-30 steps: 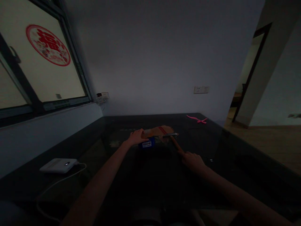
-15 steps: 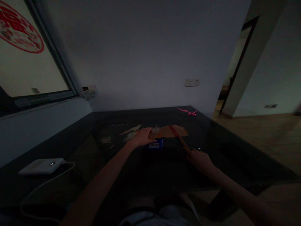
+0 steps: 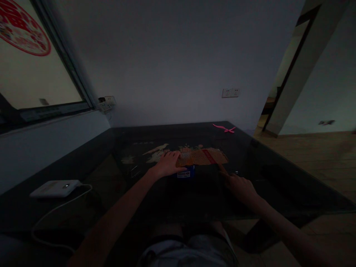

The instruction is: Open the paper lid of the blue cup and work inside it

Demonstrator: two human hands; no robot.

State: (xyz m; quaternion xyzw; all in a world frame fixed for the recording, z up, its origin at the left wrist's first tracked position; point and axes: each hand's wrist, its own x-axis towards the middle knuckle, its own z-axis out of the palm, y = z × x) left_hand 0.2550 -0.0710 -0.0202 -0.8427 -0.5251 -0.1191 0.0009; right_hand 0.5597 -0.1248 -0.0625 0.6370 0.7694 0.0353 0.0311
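A flat, brown piece that looks like cardboard [image 3: 193, 157] lies across a small blue box [image 3: 185, 173] on the dark table. My left hand [image 3: 167, 163] grips its left end, fingers on top and thumb along the near edge. Over the right part of the piece runs a slim red tool [image 3: 209, 156], slanting down towards my right hand [image 3: 239, 187]. That hand is closed round the tool's handle end, near the piece's front edge. Dim light hides the tool's exact kind and its tip.
On the dark, glossy table [image 3: 194, 207], a white power bank [image 3: 57, 188] with a white cable sits at the left. A pink ribbon-like thing [image 3: 224, 128] lies at the far right. Wall sockets [image 3: 230, 92] are behind, a window [image 3: 41, 81] at left.
My right hand and the red tool have shifted slightly relative to the brown piece, which shows more of its right end. My left hand keeps its hold. The view has tilted a little.
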